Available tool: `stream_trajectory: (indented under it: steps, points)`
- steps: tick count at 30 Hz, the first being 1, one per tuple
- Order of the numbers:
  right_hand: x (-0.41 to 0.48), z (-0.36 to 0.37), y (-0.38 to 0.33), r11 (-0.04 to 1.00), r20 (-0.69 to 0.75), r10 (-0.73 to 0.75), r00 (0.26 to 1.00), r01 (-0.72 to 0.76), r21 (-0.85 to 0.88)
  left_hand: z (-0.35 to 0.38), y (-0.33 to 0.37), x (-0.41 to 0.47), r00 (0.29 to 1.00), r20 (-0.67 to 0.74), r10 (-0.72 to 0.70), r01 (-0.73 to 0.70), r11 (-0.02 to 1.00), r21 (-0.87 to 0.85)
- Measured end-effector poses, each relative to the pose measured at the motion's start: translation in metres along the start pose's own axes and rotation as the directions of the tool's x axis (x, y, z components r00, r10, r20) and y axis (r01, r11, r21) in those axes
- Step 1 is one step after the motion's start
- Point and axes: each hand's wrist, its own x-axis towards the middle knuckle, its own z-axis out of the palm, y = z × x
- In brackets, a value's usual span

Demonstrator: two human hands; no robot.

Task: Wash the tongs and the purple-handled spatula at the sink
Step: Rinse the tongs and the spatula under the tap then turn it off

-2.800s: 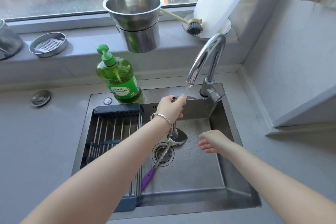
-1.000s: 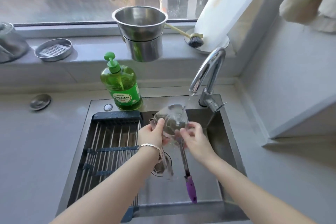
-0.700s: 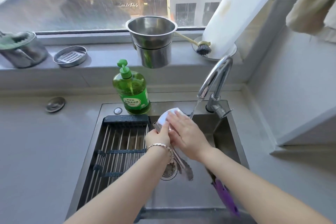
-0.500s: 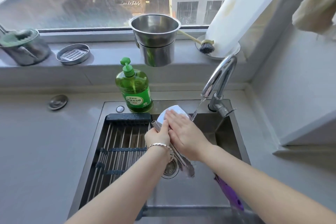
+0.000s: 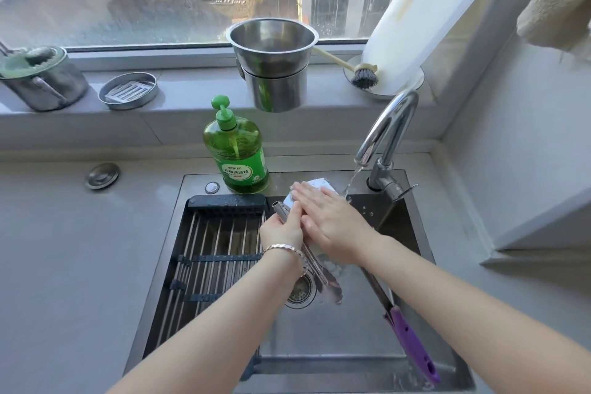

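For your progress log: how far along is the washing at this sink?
Done: nothing looks finished; the drying rack holds nothing. In hand: left hand holds the tongs and the purple-handled spatula, right hand rubs the spatula's head beside the running faucet. Left: washing the tongs, setting both aside.

green soap bottle (image 5: pixel 236 153), label print unreadable

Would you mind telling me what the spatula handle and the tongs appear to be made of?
The spatula handle looks like matte purple plastic or silicone: uniform colour, soft sheen, moulded holes. The tongs look like polished stainless steel: silvery and reflective.
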Motion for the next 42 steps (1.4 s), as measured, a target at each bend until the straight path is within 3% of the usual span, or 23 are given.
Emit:
stream_trajectory:
  steps: [2,6,9,11,13,16,19,21,24,27,29,32,36,42]
  points:
    - [-0.002,-0.002,0.005,0.999,0.033,-0.030,0.999,0.029,0.041,0.000,0.000,-0.001,0.998,0.046,-0.031,0.032,0.999,-0.019]
    - [-0.008,-0.011,0.026,0.967,0.048,0.225,0.973,-0.229,0.111,0.010,-0.003,-0.009,0.990,0.124,-0.072,0.073,0.997,-0.005]
    - [-0.017,-0.005,0.016,0.996,0.061,0.085,0.995,-0.084,-0.017,0.017,-0.008,-0.011,0.995,0.067,-0.074,0.074,0.997,0.002]
    - [-0.023,-0.008,0.021,1.000,0.062,0.011,0.998,-0.011,-0.002,0.019,-0.009,-0.013,0.994,0.064,-0.093,0.096,0.994,-0.051]
    - [-0.026,-0.010,0.034,0.988,0.041,0.094,0.995,-0.098,0.116,0.017,-0.007,-0.012,0.995,0.046,-0.090,0.095,0.989,-0.113]
    - [-0.032,0.003,0.047,0.826,0.114,0.316,0.942,-0.332,0.456,0.009,0.007,-0.004,0.998,-0.048,-0.047,0.037,0.981,-0.193]
    - [-0.030,0.016,0.037,0.560,0.173,0.333,0.927,-0.343,0.754,-0.003,0.025,0.006,0.995,-0.095,0.018,-0.042,0.966,-0.256]
    - [-0.020,0.018,0.029,0.507,0.115,0.374,0.920,-0.306,0.806,-0.008,0.031,0.010,0.993,-0.110,0.051,-0.079,0.959,-0.271]
    - [-0.001,0.013,0.015,0.541,0.025,0.467,0.884,-0.308,0.782,-0.014,0.034,0.013,0.988,-0.146,0.043,-0.089,0.942,-0.323]
    - [0.013,0.005,0.009,0.594,0.093,0.515,0.852,-0.433,0.678,-0.018,0.037,0.016,0.985,-0.169,0.024,-0.081,0.937,-0.339]
    - [0.016,0.002,0.010,0.596,0.179,0.461,0.869,-0.453,0.663,-0.020,0.038,0.021,0.983,-0.185,-0.001,-0.064,0.937,-0.345]
    - [0.011,0.001,0.024,0.546,0.235,0.289,0.928,-0.361,0.756,-0.023,0.036,0.027,0.980,-0.193,-0.042,-0.032,0.930,-0.367]
    - [-0.011,0.002,0.057,0.626,0.321,0.156,0.934,-0.345,0.699,-0.026,0.036,0.031,0.974,-0.222,-0.041,-0.044,0.931,-0.362]
    - [-0.012,0.008,0.054,0.635,0.110,0.276,0.955,-0.267,0.725,-0.023,0.040,0.032,0.969,-0.236,-0.069,-0.033,0.915,-0.403]
